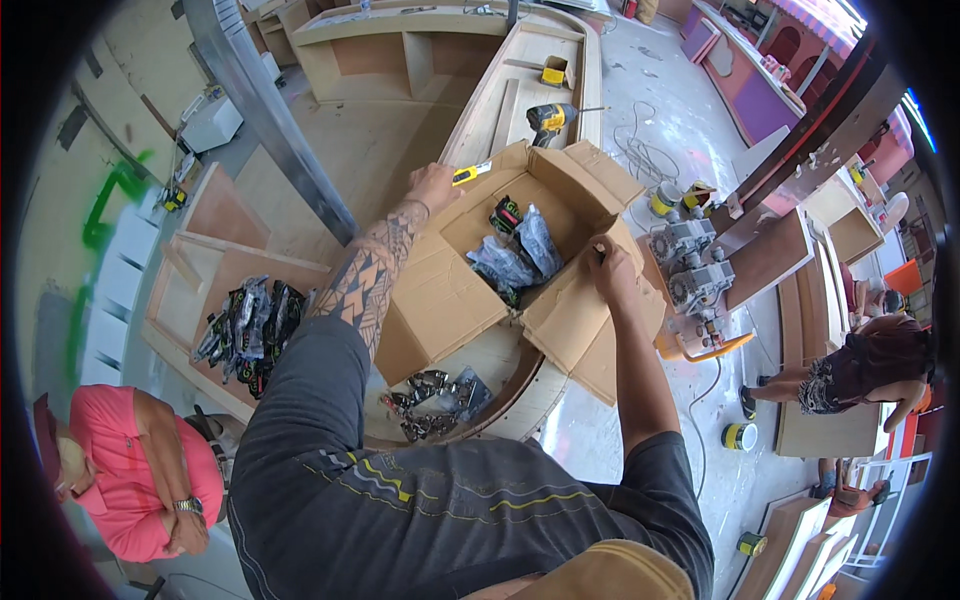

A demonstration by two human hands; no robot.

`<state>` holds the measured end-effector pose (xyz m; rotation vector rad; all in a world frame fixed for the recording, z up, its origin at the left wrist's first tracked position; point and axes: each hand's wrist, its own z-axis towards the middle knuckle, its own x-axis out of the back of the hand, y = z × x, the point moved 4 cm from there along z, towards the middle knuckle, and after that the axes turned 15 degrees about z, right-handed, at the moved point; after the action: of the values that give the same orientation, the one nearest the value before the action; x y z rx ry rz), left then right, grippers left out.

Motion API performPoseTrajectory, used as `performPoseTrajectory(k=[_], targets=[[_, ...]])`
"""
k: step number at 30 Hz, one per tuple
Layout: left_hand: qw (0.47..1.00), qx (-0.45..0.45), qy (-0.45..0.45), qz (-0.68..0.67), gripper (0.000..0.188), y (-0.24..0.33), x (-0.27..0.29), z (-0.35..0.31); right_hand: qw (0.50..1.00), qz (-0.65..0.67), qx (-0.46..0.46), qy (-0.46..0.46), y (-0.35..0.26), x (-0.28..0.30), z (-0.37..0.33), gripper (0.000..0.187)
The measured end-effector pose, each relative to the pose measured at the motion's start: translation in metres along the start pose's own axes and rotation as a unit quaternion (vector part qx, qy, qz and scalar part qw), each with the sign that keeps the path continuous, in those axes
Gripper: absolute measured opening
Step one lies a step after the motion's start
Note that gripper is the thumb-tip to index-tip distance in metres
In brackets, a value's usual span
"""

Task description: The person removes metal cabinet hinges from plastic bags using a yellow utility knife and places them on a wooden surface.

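An open cardboard box (440,290) with its flaps spread sits in front of me on a curved wooden counter. Inside it lie several clear plastic bags (540,243) of small parts and a black, green and red packet (505,214). My left hand (432,188), at the box's far left edge, is closed on a yellow utility knife (470,174). My right hand (614,274) is over the right flap with fingers curled together; a small dark thing shows at the fingertips, too small to name. Bagged metal hinges (430,402) lie on the counter by the near flap.
Beyond the box, a yellow and black cordless drill (550,120) stands on the counter near a small yellow box (554,70). Black packets (255,330) are heaped at left. A metal post (270,120) rises there. A compressor (695,265) stands at right. Other people (150,470) are nearby.
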<state>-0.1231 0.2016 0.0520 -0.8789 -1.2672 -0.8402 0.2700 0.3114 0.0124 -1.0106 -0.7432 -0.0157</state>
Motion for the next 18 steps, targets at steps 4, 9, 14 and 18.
performPoseTrajectory(k=[4,9,14,18], targets=[[0.997,-0.041,-0.033,0.060,0.047,-0.010,0.011,-0.008,0.999,-0.013,-0.032,-0.002,-0.016,0.010,-0.011,0.041],[0.992,-0.006,0.076,-0.105,0.047,-0.017,0.098,-0.069,0.989,0.071,-0.093,0.094,-0.020,0.038,-0.053,0.036],[0.964,0.110,-0.035,-0.239,0.043,-0.033,0.142,-0.215,0.939,0.278,-0.181,0.093,-0.021,0.055,-0.122,0.025],[0.957,0.232,0.072,-0.160,0.053,-0.022,0.043,-0.314,0.935,0.299,-0.185,-0.048,-0.064,0.010,-0.154,0.050]])
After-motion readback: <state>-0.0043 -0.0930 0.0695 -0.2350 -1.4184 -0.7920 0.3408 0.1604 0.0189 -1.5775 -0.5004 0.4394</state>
